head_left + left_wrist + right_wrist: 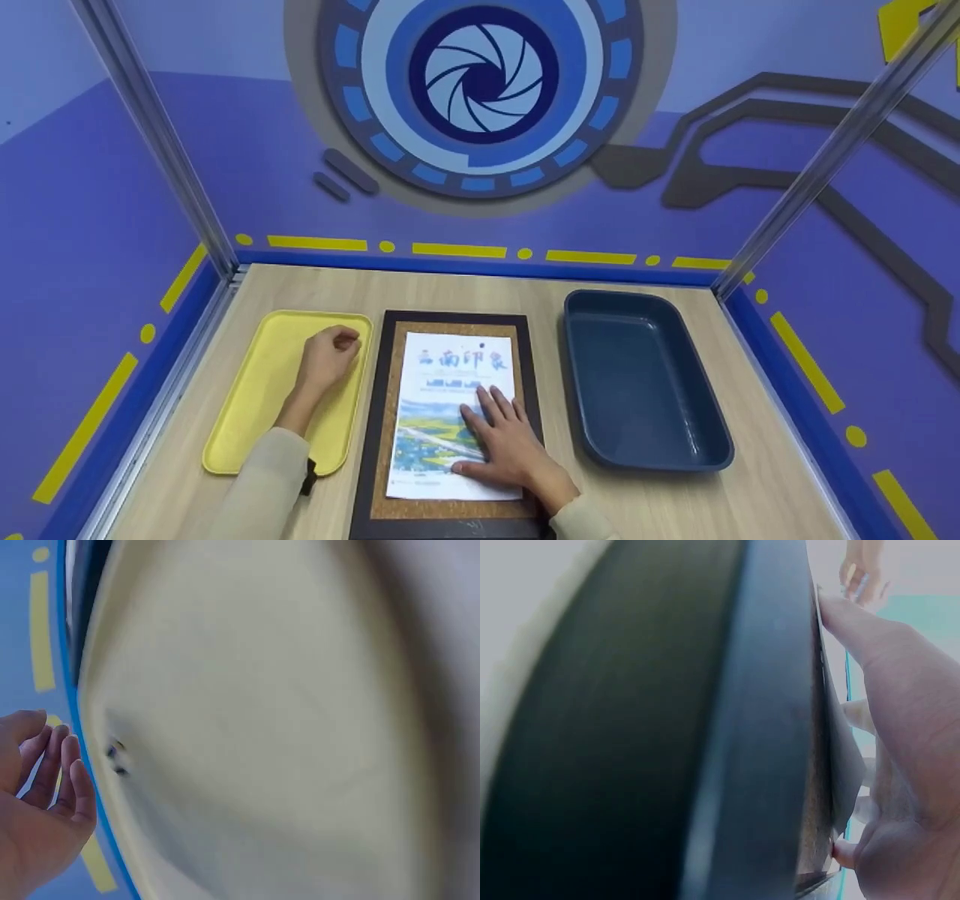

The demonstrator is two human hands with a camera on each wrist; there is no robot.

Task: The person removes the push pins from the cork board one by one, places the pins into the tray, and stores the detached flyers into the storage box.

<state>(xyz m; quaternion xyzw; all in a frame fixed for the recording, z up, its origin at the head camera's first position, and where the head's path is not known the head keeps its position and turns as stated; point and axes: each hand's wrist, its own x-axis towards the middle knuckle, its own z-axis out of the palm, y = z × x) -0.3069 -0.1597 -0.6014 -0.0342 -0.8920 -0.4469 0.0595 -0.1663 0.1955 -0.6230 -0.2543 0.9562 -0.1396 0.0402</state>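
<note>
My left hand is over the upper right part of the yellow tray, its fingers bent toward the thumb. In the left wrist view nothing shows between those loosely curled fingers. Small dark objects lie on the tray close to the fingertips. My right hand rests with spread fingers on a printed poster sheet. The sheet lies on a dark-framed cork board, and a small dark dot shows near its top. In the right wrist view the sheet's edge bows slightly off the cork.
A deep dark blue bin stands to the right of the board. The light wooden table is enclosed by printed purple-blue panels and metal posts at the back corners.
</note>
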